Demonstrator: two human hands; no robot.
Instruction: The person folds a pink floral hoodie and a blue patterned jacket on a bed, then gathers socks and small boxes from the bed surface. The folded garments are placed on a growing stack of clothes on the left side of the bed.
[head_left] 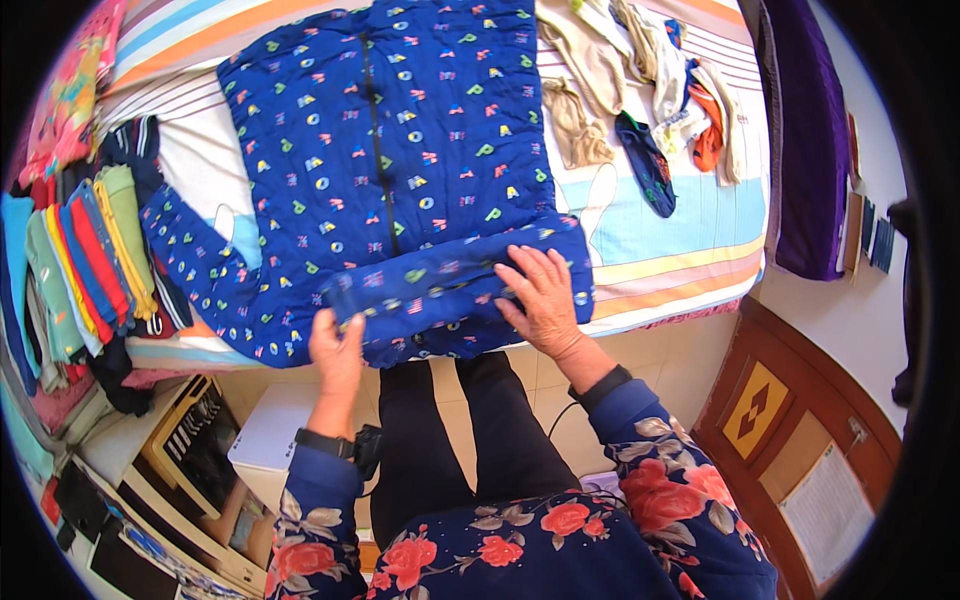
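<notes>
A dark blue zip-up jacket (310,150) with small colourful printed letters lies spread on the bed. One sleeve (430,282) is folded across its near end, slightly blurred; the other sleeve (195,245) sticks out to the left. My left hand (337,352) grips the end of the folded sleeve, thumb and fingers at its edge; the fingertips are partly hidden. Over the right part of that same sleeve, my right hand (543,300) rests with its fingers apart, pressing lightly on the cloth.
Several folded clothes (95,260) are stacked at the bed's left edge. Loose socks (650,90) lie at the far right on the striped bedsheet (690,240). A wooden cabinet (190,440) and a white box (268,440) stand below left; a brown door (800,430) is at right.
</notes>
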